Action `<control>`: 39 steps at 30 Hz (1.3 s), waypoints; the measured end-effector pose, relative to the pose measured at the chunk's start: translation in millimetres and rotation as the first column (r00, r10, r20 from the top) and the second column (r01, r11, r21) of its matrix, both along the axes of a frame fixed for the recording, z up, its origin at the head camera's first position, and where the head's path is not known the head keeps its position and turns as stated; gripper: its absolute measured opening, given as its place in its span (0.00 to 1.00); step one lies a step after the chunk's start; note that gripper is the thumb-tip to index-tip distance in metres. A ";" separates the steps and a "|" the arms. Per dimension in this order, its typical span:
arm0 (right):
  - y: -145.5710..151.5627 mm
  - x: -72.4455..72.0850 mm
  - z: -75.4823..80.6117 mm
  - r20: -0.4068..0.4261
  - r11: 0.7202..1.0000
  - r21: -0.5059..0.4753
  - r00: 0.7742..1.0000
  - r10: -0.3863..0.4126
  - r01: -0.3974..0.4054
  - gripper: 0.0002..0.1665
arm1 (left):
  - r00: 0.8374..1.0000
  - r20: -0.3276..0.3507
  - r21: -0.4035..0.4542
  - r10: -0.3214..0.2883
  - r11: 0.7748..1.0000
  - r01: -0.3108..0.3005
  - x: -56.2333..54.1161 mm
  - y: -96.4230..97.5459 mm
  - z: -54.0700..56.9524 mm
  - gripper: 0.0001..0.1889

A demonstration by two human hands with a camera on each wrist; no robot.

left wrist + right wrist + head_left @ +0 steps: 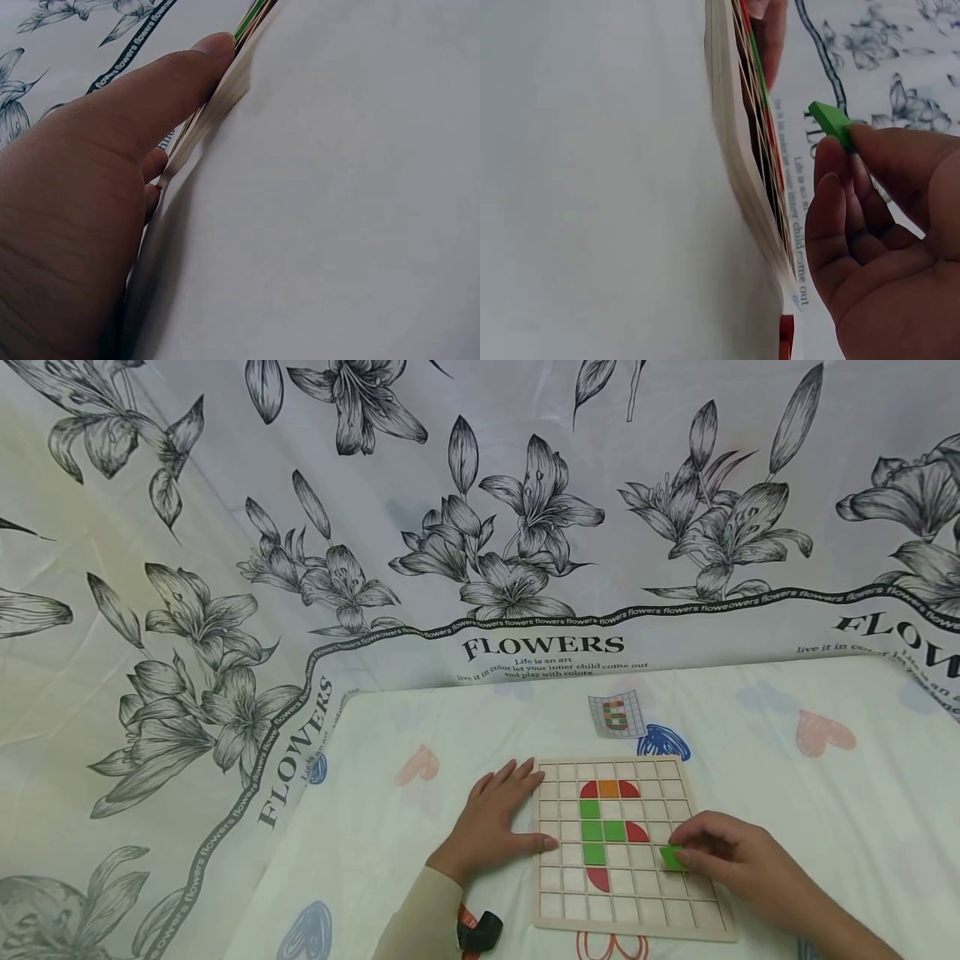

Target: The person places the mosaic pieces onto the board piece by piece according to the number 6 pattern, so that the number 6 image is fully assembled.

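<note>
My right hand (738, 852) pinches a green square tile (671, 858) between thumb and fingertips, over the right part of a wooden grid board (551, 922). The right wrist view also shows this green tile (829, 120), its edge tilted upward. My left hand (491, 814) rests at the board's left edge with fingers spread and the thumb on the rim. Set in the grid are an orange square (607, 789) between two red rounded pieces, several green squares (593, 853) below them, a red rounded piece (637, 832) at their right and another red piece (598, 879) lower down.
Behind the board lies a small printed card (617, 714) with a coloured grid pattern. A black object (480, 932) with red-orange parts sits by my left sleeve. The board lies on a pale cloth (420, 827) with heart prints; a flower-printed curtain (525, 527) hangs behind.
</note>
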State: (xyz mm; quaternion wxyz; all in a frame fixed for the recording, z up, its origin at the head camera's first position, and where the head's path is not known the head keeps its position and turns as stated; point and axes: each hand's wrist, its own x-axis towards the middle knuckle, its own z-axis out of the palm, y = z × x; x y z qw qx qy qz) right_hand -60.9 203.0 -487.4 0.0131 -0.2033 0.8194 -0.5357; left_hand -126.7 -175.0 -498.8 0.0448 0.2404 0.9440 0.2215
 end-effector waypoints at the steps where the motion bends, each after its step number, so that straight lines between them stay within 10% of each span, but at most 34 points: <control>1: -1.8 -0.5 0.5 0.002 1.000 0.007 1.000 0.002 -0.002 0.12 | 1.000 0.001 0.001 0.000 1.000 0.000 0.1 -0.1 0.2 0.53; 25: -47.6 -8.2 18.3 0.261 0.966 0.239 0.951 -0.163 0.100 0.05 | 1.000 -0.003 0.000 -0.002 1.000 0.002 -0.7 -0.7 -2.4 0.53; 39: -44.7 -6.6 19.9 0.268 0.979 0.164 0.950 -0.161 0.120 0.04 | 1.000 0.017 -0.011 0.016 1.000 -0.016 0.4 0.5 -0.2 0.54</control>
